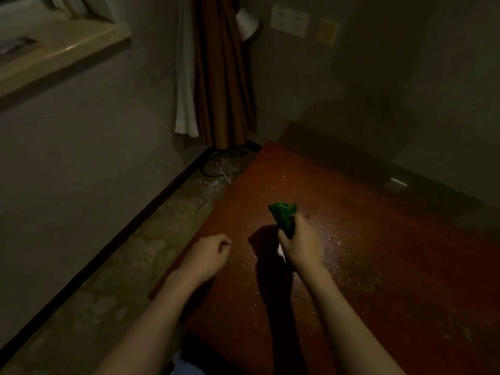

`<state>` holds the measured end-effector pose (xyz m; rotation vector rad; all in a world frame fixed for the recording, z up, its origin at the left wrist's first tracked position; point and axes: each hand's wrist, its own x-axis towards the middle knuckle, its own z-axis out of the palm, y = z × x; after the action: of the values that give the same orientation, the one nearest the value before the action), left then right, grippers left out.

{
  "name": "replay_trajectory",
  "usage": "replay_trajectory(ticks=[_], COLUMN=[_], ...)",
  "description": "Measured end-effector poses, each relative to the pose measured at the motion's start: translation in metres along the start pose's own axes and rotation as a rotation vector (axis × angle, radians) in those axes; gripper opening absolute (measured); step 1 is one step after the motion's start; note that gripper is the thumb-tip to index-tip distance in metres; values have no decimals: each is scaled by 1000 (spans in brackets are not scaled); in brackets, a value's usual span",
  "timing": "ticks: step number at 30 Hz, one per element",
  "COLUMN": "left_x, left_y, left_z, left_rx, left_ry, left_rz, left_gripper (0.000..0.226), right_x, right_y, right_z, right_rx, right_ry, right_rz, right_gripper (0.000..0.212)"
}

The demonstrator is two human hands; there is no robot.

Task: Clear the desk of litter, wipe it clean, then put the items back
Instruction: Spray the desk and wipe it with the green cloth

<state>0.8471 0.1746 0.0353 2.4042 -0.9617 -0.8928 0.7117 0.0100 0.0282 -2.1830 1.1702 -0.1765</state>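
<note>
My right hand [300,244] grips a spray bottle with a green nozzle [282,215] above the reddish-brown desk [378,280]. The nozzle points away from me; the bottle's body is mostly hidden in my fist, with a bit of white showing below it. Fine shiny droplets speckle the desk surface around and in front of that hand. My left hand [209,255] hovers over the desk's left edge, fingers loosely curled, holding nothing.
A small pale object [396,184] lies at the desk's far right edge by the wall. Left of the desk is patterned floor [130,266] with cables [219,166] in the corner. Brown and white curtains [213,77] hang above. A window sill [62,52] juts out top left.
</note>
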Motion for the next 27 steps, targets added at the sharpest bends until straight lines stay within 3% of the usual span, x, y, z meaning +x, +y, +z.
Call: replay_trajectory(ticks=[3, 7, 10, 13, 17, 22, 27], left_x=[35, 70, 89, 103, 119, 148, 186], left_y=[-6, -15, -23, -29, -34, -41, -28], left_z=[-2, 8, 15, 21, 25, 22, 34], left_rx=[-18, -28, -4, 37, 100, 144, 144], left_ry=[5, 3, 70, 128, 187, 213, 137], left_rz=[-13, -23, 4, 28, 6, -115, -202], left_gripper=[21, 25, 26, 31, 42, 51, 60], right_x=[26, 27, 29, 49, 64, 71, 109], right_y=[-12, -10, -6, -3, -11, 10, 37], right_z=[21, 67, 73, 79, 105, 122, 103], right_rx=[-234, -332, -172, -186, -353, -500, -516], right_ry=[-46, -426, -247, -66, -294, -244, -117], right_rz=[-186, -227, -157, -267, -283, -208, 78], right_gripper=[33, 42, 33, 39, 57, 55, 65])
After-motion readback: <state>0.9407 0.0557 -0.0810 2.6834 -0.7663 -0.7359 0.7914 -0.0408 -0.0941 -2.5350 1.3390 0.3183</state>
